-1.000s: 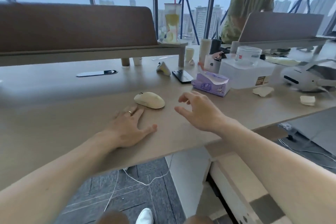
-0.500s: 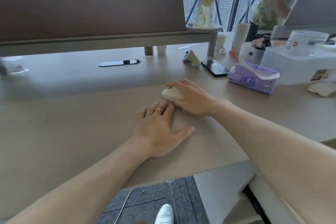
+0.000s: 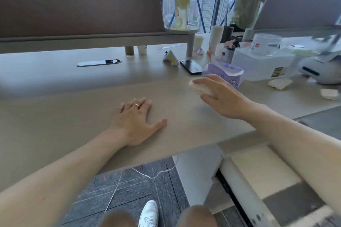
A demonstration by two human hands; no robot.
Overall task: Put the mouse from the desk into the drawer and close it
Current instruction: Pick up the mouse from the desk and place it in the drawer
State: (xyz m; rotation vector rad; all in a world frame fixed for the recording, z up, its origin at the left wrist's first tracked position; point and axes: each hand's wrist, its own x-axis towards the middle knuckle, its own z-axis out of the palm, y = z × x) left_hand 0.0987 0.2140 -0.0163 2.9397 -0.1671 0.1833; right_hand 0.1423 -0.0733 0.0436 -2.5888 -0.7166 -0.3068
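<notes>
My right hand [image 3: 223, 96] grips the cream mouse [image 3: 198, 87], holding it tilted just above the desk [image 3: 73, 108], right of centre; only the mouse's front end shows past my fingers. Flat on the desk, palm down with fingers spread, lies my left hand [image 3: 135, 121], a ring on one finger. Under the desk's right end stands a white drawer unit [image 3: 258, 175], with a dark gap along its left side; my right forearm hides part of it.
A purple tissue pack [image 3: 227, 72], a black phone [image 3: 191, 66] and a white plastic box [image 3: 262, 64] lie just behind the mouse. A drink cup [image 3: 182, 5] stands on the shelf. A person in green stands at the back right. A white cable [image 3: 153, 175] crosses the floor.
My right hand closed on the mouse, lifted it off the desk and carried it to the right. My left hand stayed flat on the desk.
</notes>
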